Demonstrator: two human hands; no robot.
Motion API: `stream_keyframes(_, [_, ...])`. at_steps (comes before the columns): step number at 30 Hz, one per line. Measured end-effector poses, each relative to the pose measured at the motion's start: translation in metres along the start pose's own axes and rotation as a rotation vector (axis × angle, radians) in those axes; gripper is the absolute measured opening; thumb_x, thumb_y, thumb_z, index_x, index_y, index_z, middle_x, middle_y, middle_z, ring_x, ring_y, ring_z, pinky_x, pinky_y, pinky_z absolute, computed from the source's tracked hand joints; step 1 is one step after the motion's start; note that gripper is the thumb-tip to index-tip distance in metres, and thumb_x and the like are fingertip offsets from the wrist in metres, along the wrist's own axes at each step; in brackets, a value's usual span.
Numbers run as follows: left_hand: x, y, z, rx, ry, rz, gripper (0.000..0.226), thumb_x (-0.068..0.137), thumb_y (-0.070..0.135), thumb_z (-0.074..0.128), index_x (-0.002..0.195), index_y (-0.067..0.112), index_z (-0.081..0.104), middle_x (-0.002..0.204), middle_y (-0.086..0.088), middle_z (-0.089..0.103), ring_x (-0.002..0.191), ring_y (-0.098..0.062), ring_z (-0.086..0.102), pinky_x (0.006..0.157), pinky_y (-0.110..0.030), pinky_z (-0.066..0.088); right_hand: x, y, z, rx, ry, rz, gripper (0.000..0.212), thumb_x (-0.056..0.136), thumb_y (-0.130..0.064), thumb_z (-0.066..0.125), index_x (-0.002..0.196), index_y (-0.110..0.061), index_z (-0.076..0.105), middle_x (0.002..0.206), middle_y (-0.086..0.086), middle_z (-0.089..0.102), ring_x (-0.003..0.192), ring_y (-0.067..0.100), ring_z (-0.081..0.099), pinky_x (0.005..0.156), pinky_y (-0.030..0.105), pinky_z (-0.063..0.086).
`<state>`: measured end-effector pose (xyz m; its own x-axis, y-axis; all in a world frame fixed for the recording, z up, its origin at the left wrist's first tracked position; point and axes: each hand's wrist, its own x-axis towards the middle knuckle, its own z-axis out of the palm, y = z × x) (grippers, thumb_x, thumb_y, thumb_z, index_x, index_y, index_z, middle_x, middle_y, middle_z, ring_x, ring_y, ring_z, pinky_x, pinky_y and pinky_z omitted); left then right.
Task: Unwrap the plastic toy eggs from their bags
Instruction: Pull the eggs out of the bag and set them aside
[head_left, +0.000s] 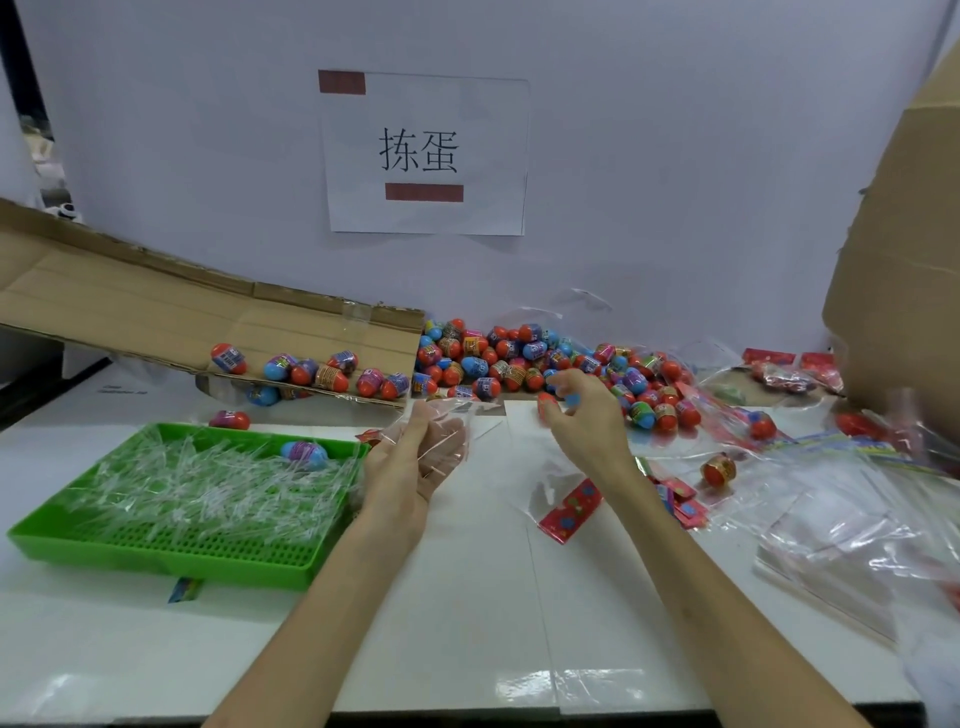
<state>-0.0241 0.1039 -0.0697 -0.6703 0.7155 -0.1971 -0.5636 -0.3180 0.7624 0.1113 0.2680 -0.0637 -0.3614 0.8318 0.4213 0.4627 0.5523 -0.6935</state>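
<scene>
Task part-complete: unwrapped red-and-blue plastic toy eggs (498, 358) lay piled at the surface's rear, bagged eggs (761, 427) remained rightward, right hand (587, 421) fingers pinched one freed egg (546, 404), and left hand (415, 457) fingers lay near-straight under a clear empty plastic bag (447, 415).

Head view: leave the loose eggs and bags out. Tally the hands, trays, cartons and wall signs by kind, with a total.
Hands: 2, left hand and right hand, which pinches an egg
Green tray: 1
Cartons: 2, left carton and right carton
Paper sign: 1
Total: 6
</scene>
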Motion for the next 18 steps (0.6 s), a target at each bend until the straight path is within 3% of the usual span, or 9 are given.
stream_keyframes(6, [-0.001,0.002,0.0,-0.023,0.022,0.001,0.027,0.095,0.032,0.069,0.109,0.009,0.071,0.102,-0.015,0.079,0.096,-0.028,0.077,0.063,-0.031,0.063,0.068,-0.031,0.047,-0.417,-0.343,-0.08,0.095,0.08,-0.077,0.065,0.154,-0.028,0.031,0.156,0.007,0.035,0.125,0.03,0.056,0.095,0.045,0.053])
stream_keyframes(10, [-0.001,0.001,0.0,-0.022,0.024,0.006,0.024,0.095,0.031,0.068,0.106,0.009,0.071,0.101,-0.017,0.079,0.087,-0.025,0.078,0.06,-0.03,0.062,0.109,-0.037,0.084,-0.611,-0.477,0.034,0.129,0.065,-0.094,0.058,0.162,-0.021,0.012,0.168,0.016,0.014,0.145,0.043,0.036,0.11,0.058,0.04])
stream_keyframes(13, [0.0,-0.001,0.0,-0.044,0.023,-0.004,0.025,0.093,0.029,0.069,0.108,0.01,0.07,0.098,-0.017,0.079,0.085,-0.027,0.079,0.061,-0.032,0.063,0.121,-0.032,0.101,-0.606,-0.487,0.123,0.115,0.075,-0.086,0.059,0.161,-0.02,0.019,0.168,0.02,0.008,0.144,0.047,0.036,0.111,0.06,0.041])
stream_keyframes(18, [0.001,-0.001,0.001,-0.058,-0.019,-0.009,0.025,0.095,0.028,0.069,0.108,0.008,0.07,0.095,-0.017,0.079,0.082,-0.026,0.078,0.061,-0.031,0.063,0.112,-0.015,0.1,-0.477,-0.415,0.085,0.049,0.096,-0.04,0.06,0.139,-0.018,0.048,0.152,0.015,0.032,0.123,0.038,0.054,0.102,0.049,0.047])
